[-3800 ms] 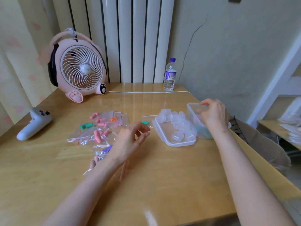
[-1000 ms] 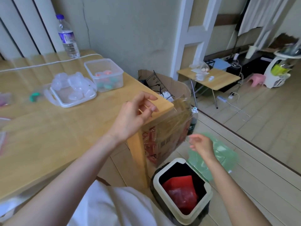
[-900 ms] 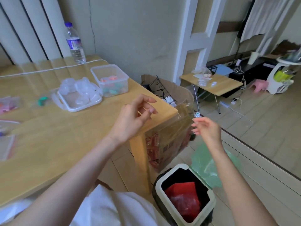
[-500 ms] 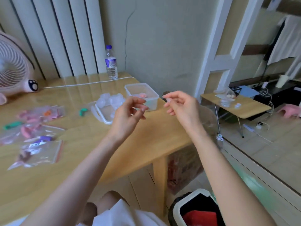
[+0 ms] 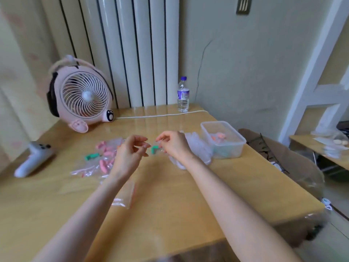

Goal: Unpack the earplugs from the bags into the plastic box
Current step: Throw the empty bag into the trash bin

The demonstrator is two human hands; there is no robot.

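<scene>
left hand (image 5: 128, 156): pinches bag (image 5: 157, 148), left edge | right hand (image 5: 174, 146): pinches right edge | green earplug (image 5: 154, 149) inside | box (image 5: 232, 150) right | spare bags (image 5: 98, 159) left

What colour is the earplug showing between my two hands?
Green. The earplug shows in the head view, between the left hand and the right hand.

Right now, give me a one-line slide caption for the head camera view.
Right hand pinches a bagged green earplug, left hand close beside it, plastic box nearby.
</scene>
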